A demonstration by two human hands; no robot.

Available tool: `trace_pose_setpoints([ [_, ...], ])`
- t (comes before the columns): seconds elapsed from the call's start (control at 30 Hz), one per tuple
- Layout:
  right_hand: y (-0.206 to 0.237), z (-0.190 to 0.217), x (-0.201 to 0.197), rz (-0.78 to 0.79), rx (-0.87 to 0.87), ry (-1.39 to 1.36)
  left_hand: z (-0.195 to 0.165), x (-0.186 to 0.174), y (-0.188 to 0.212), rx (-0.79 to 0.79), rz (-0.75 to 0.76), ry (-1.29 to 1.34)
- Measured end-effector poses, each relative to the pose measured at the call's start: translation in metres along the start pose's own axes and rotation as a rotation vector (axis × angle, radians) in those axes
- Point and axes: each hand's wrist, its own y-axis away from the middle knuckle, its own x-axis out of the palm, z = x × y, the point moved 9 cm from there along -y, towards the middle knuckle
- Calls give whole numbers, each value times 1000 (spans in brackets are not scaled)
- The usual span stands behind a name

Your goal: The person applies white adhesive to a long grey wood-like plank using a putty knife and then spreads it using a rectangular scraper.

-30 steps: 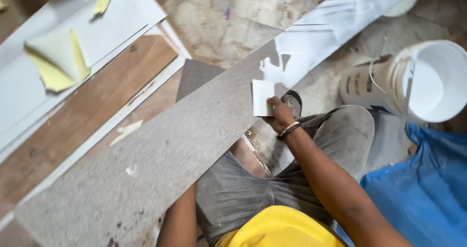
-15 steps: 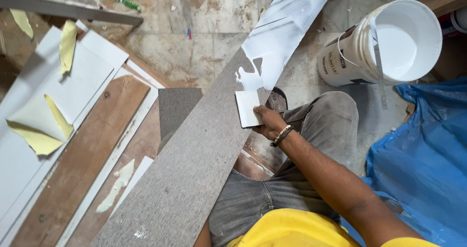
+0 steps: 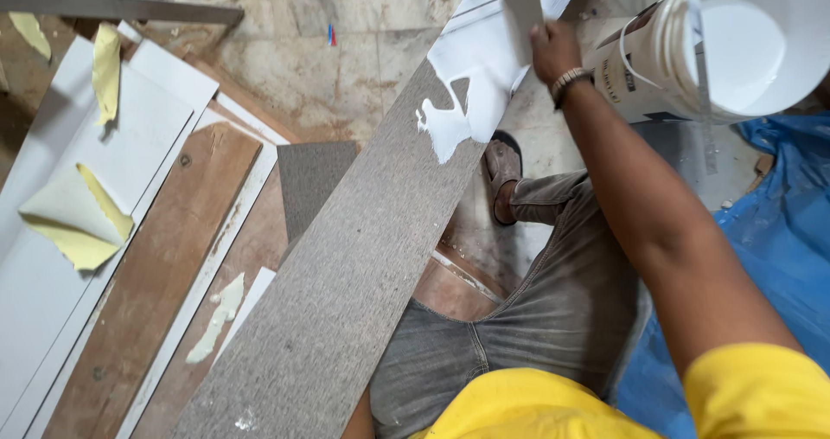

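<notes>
Stained, mottled stone floor (image 3: 346, 67) fills the upper middle of the frame, with white panels (image 3: 78, 257) and a worn brown board (image 3: 156, 283) stacked at the left, yellow backing paper (image 3: 82, 223) curling off them. Your right hand (image 3: 553, 51) sits at the upper right, its grip clamped on a flat pale spreader card (image 3: 523, 15) pressed to the long grey speckled plank (image 3: 346, 266) that runs diagonally across your lap. Glossy white glue (image 3: 471, 76) covers the plank's upper end in a ragged-edged patch. Just right of your wrist stands a round white plastic bucket (image 3: 735, 41) with a pale label, above crumpled blue sheeting (image 3: 769, 231). Your left hand is out of sight.
</notes>
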Motion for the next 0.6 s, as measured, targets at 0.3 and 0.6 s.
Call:
trace_pose_setpoints([
  [0.3,4,39,47,-109,-401,637,9,-6,11,17,-12,63],
  [0.6,54,46,98,58,-405,595,32,-2,-21,-47,72,261],
])
